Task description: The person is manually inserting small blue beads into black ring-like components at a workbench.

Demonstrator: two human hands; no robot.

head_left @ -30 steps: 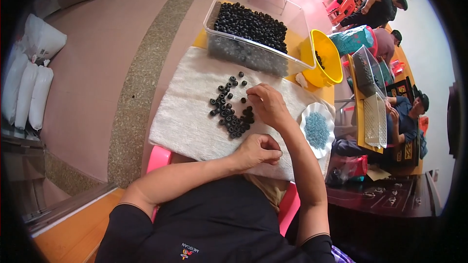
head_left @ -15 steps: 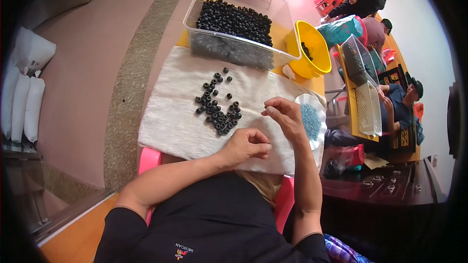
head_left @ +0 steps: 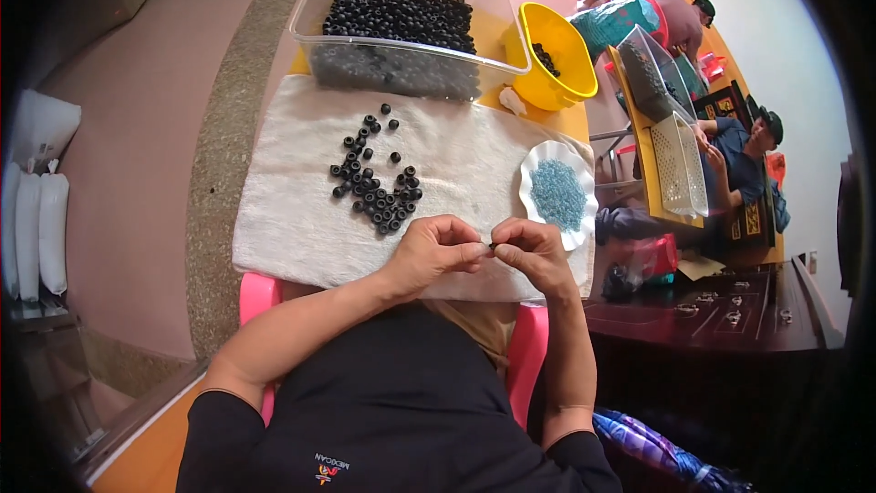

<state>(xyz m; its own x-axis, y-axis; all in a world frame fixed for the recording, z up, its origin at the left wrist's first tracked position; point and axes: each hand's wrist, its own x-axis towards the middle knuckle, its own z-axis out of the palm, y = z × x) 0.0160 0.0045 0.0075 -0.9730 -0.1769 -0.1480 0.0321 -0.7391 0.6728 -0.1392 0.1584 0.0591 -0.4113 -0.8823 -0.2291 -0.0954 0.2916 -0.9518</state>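
At the counter's far edge a clear bin (head_left: 401,32) holds a heap of black beads. A white towel (head_left: 301,219) covers the counter from the bin to the near edge, with loose black beads (head_left: 376,187) scattered mid-towel. Right of the bin a yellow bowl (head_left: 538,36) holds a few black beads. At the towel's right edge a white dish (head_left: 538,164) carries blue beads (head_left: 557,194). At the near edge, left hand (head_left: 431,256) and right hand (head_left: 534,256) meet, fingers pinching one black bead (head_left: 493,245).
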